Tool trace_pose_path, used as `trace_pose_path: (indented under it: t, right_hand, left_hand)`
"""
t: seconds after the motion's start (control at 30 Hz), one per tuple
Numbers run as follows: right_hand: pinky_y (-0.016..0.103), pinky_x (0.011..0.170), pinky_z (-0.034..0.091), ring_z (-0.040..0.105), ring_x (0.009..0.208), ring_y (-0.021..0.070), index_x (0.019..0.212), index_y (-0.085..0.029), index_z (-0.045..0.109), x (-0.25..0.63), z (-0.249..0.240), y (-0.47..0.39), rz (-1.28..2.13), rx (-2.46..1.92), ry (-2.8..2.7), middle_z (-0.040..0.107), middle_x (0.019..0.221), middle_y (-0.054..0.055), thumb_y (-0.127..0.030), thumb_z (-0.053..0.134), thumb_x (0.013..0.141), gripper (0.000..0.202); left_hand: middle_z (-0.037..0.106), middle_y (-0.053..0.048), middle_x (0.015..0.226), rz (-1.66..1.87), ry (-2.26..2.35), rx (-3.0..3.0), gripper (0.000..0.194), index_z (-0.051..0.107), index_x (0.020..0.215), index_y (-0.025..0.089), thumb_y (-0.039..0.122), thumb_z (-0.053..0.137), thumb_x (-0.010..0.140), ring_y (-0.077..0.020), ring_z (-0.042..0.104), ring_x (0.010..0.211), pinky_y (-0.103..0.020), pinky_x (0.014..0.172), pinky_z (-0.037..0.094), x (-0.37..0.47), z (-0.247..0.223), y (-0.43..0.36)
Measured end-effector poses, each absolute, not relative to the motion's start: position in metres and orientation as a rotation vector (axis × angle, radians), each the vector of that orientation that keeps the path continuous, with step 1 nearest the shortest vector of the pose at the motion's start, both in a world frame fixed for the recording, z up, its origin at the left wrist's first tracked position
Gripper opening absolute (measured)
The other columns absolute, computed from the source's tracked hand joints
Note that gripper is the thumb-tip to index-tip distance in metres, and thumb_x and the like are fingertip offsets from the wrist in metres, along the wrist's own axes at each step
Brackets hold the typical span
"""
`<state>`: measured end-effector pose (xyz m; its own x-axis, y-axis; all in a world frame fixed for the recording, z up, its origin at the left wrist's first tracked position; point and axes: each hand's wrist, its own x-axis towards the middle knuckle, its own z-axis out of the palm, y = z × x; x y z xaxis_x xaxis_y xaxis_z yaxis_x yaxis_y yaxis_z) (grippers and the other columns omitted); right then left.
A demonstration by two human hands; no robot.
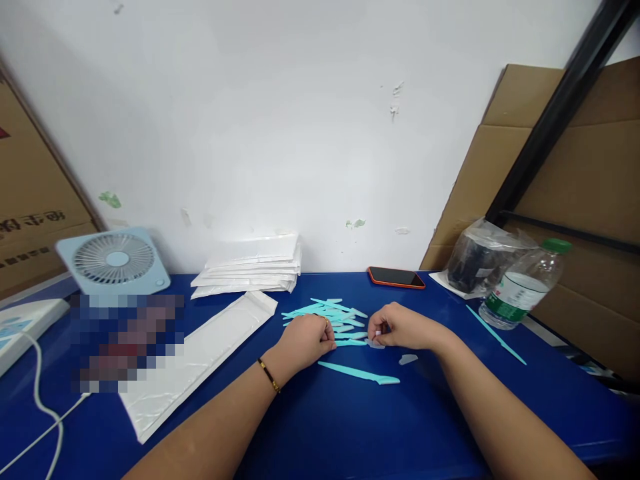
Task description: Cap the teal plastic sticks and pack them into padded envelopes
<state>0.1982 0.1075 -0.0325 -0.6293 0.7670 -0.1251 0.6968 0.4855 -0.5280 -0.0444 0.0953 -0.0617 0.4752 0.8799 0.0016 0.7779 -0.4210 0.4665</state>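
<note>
My left hand [306,340] pinches the left end of a teal plastic stick [351,343] at the front of a pile of similar teal sticks [327,310]. Facing it, my right hand [393,327] is closed at the stick's right end, its fingertips on a small clear plastic cap [375,344]. Another clear cap [409,359] lies on the table just right of that. In front of both hands lies a separate teal stick [359,373]. One more teal stick [496,335] rests at the far right, near the bottle.
On the blue table [300,433] are a stack of white padded envelopes [250,267], one envelope [200,360] in front, a light blue fan [117,260], a phone [396,277], a bagged dark container [470,263] and a green-capped bottle [523,287]. A white cable runs at left.
</note>
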Motion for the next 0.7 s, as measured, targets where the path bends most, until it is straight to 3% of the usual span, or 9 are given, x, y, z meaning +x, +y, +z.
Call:
trace_pose_path:
  t: [0.7]
  right_hand:
    - [0.019,0.053,0.038,0.055,0.059,0.0118,0.075,-0.017,0.068,0.1924,-0.0378,0.1096,0.746,-1.268,-2.585,0.066,0.069,0.001,-0.022,0.056,0.069,0.015]
  left_hand:
    - [0.067,0.000,0.072,0.336,1.401,2.370,0.012,0.065,0.073,0.021,0.031,0.059,0.072,-0.0140,0.057,0.067,-0.022,0.055,0.035,-0.0434,-0.0597,0.0958]
